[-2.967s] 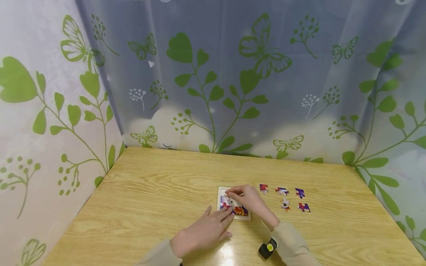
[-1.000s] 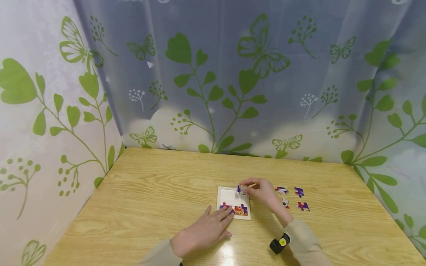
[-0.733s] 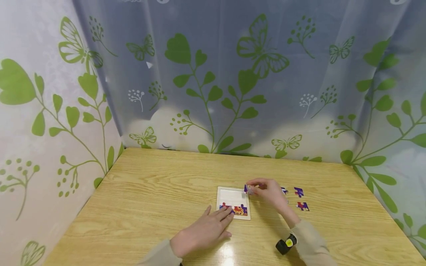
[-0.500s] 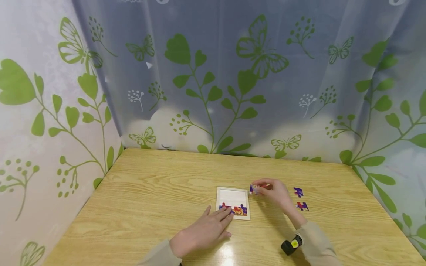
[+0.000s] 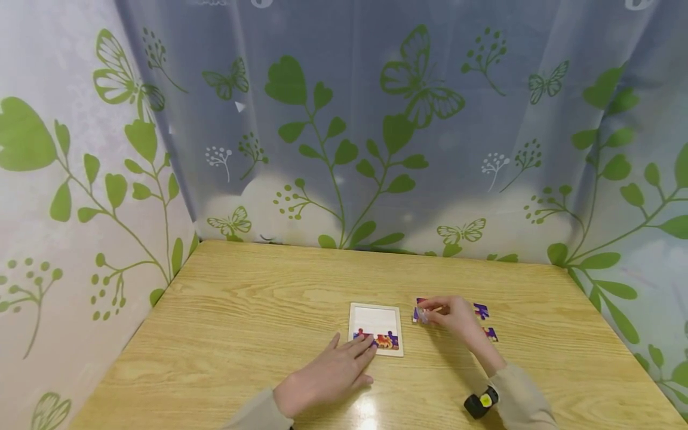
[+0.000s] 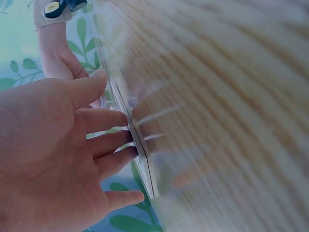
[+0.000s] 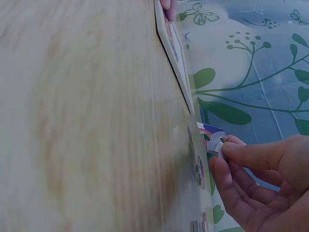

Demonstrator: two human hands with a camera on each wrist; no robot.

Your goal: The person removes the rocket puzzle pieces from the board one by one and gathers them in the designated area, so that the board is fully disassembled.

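Observation:
A shallow white puzzle tray (image 5: 352, 316) lies mid-table, with joined jigsaw pieces (image 5: 386, 341) along its near side and bare white base behind them. My left hand (image 5: 329, 373) lies flat, its fingertips on those joined pieces at the tray's near edge. To the right of the tray, my right hand (image 5: 457, 319) pinches a purple and white jigsaw piece (image 7: 211, 139) between thumb and fingers, over the table. In the left wrist view, the fingers (image 6: 116, 140) of the left hand are straight and spread against the tray.
Loose purple and red jigsaw pieces, among them one at the back (image 5: 481, 310) and one nearer (image 5: 491, 334), lie right of the tray, partly covered by the right hand. A patterned curtain (image 5: 344, 149) encloses the wooden table (image 5: 242, 298) at back and sides.
The right hand has lifted its jigsaw piece away from over the tray and carried it rightward to beside the loose pieces. The left hand has stayed in place.

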